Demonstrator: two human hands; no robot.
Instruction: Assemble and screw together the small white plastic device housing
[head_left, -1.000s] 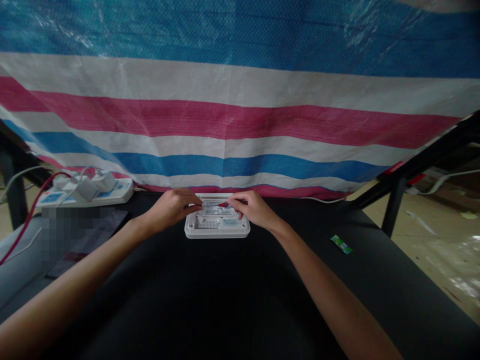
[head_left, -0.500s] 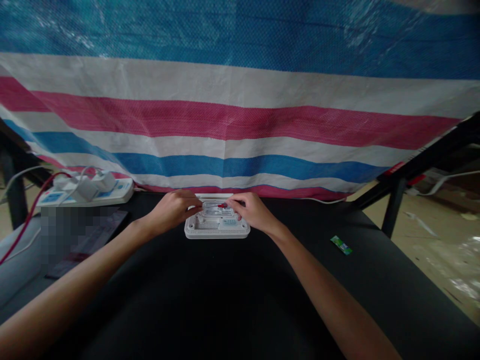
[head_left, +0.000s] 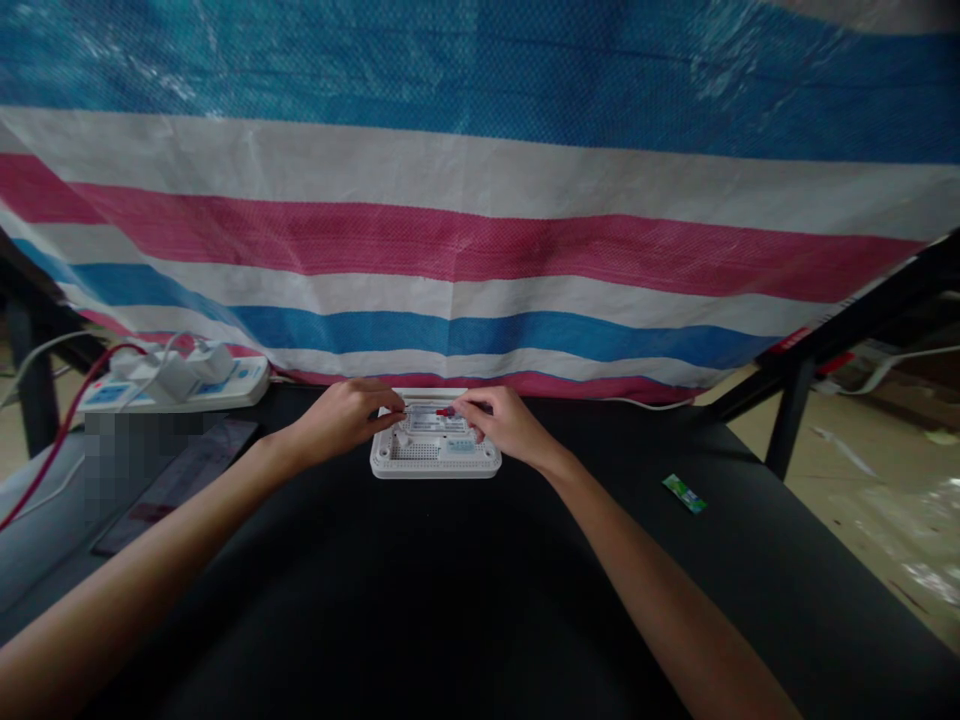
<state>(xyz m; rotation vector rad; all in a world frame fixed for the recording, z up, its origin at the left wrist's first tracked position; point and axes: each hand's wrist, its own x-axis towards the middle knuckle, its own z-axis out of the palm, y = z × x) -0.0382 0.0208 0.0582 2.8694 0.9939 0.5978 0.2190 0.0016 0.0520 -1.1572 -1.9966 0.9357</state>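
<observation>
A white plastic device (head_left: 420,468) with vent holes and printed labels lies on the black table, underside up; it looks like a router. Above it, my right hand (head_left: 501,420) is closed on a small red-handled screwdriver (head_left: 445,411), whose thin shaft points left. My left hand (head_left: 349,418) has its fingertips pinched together near the shaft's tip, over the device's left side. Whatever is between those left fingers is too small to make out. Parts of the device's far corners are hidden behind both hands.
On the left a white power strip (head_left: 244,385) carries several plugs and cables, with a dark phone or tablet (head_left: 172,480) in front, partly blurred out. A small green packet (head_left: 684,493) lies on the right. Behind the table hangs a striped plastic sheet (head_left: 450,240).
Both hands stay almost in the same place over the white device, with the screwdriver still held level. The whole view has shifted very slightly.
</observation>
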